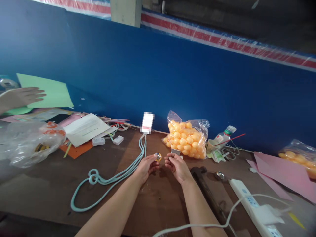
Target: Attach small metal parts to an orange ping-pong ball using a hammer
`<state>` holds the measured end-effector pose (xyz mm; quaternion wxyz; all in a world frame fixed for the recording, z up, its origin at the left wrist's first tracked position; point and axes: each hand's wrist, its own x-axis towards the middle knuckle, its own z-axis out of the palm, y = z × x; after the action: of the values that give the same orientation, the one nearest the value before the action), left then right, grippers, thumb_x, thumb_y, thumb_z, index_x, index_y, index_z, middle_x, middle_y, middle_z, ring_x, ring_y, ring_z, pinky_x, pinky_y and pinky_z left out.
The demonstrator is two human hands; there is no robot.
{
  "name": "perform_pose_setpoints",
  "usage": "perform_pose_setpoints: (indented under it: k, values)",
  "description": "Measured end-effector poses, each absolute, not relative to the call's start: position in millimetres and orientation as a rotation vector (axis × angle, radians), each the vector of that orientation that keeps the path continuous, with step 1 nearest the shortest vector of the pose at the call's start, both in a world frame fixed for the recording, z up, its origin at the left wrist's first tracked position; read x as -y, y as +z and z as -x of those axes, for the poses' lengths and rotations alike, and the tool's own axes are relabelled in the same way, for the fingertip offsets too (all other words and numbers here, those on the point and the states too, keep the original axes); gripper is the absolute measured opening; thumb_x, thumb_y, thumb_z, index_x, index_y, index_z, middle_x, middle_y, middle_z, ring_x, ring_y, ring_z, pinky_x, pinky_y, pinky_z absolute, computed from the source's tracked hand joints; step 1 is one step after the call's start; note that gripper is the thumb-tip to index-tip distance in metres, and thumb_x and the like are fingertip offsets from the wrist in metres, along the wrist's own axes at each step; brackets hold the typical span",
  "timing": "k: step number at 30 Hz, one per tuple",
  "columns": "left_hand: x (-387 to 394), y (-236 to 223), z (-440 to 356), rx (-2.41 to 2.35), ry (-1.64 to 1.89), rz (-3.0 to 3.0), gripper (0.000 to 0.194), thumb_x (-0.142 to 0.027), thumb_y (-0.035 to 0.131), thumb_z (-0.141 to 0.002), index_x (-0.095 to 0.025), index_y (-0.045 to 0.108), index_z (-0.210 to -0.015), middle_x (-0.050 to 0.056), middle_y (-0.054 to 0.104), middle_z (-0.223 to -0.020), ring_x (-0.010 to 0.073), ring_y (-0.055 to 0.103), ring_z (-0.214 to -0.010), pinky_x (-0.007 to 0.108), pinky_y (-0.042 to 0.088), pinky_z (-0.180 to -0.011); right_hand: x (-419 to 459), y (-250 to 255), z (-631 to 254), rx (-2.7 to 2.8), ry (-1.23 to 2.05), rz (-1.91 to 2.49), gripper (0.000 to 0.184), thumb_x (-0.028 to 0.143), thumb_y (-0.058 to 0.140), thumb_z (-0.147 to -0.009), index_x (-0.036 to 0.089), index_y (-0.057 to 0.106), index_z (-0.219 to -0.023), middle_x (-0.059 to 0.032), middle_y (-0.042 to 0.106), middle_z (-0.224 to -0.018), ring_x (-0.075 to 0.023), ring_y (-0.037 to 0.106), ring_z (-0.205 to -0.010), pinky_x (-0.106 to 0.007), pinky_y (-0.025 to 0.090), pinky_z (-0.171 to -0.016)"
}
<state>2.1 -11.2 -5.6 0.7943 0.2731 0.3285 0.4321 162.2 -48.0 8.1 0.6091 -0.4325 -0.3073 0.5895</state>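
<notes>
My left hand [147, 168] pinches a small shiny gold round piece [158, 157] between thumb and fingers, above the brown table. Just to its right, my right hand [176, 167] has its thumb and fingertips pressed together. Whatever is between them is too small to make out. The two hands are close but apart. Behind my right hand lies a clear bag of orange balls [187, 140]. A hammer [206, 189] rests beside my right forearm, with a shiny metallic round piece [219, 175] to the right of its head.
A light blue cord [116, 180] loops left of my left arm and runs to a phone [147, 122]. On the right are a white power strip [247, 197], its cable and pink paper [281, 172]. At far left, another person's hand [23, 98] is by green paper [49, 90].
</notes>
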Motion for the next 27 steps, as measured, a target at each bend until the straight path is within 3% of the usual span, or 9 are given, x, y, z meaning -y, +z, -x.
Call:
perform_pose_setpoints:
  k: [13, 23, 27]
  values:
    - [9.5, -9.2, -2.0, -0.719, 0.938, -0.597, 0.019, -0.022, 0.065, -0.074, -0.01, 0.064, -0.089, 0.007, 0.065, -0.079, 0.0097, 0.061, -0.06, 0.019, 0.053, -0.052, 49.9, 11.3, -165.2, 0.623, 1.479, 0.96, 0.021, 0.012, 0.071, -0.066, 0.015, 0.067, -0.087, -0.0042, 0.069, -0.084, -0.008, 0.064, -0.068, -0.014, 0.056, -0.063]
    - [9.1, -9.0, -1.5, -0.706, 0.927, -0.6, 0.019, -0.023, 0.066, -0.074, -0.01, 0.065, -0.088, 0.006, 0.065, -0.076, 0.0102, 0.061, -0.061, 0.02, 0.053, -0.055, 48.5, 6.3, -164.6, 0.686, 1.406, 1.037, 0.022, 0.02, 0.073, -0.068, 0.016, 0.068, -0.089, -0.0042, 0.068, -0.085, -0.0094, 0.063, -0.067, -0.018, 0.056, -0.058]
    - [9.2, -7.6, -1.2, -0.705, 0.926, -0.59, 0.019, -0.024, 0.067, -0.073, -0.01, 0.064, -0.087, 0.007, 0.065, -0.077, 0.0103, 0.061, -0.061, 0.021, 0.053, -0.055, 49.7, 10.8, -163.3, 0.687, 1.378, 1.015, 0.023, 0.019, 0.073, -0.066, 0.017, 0.067, -0.089, -0.0018, 0.066, -0.078, -0.0068, 0.059, -0.058, -0.017, 0.055, -0.054]
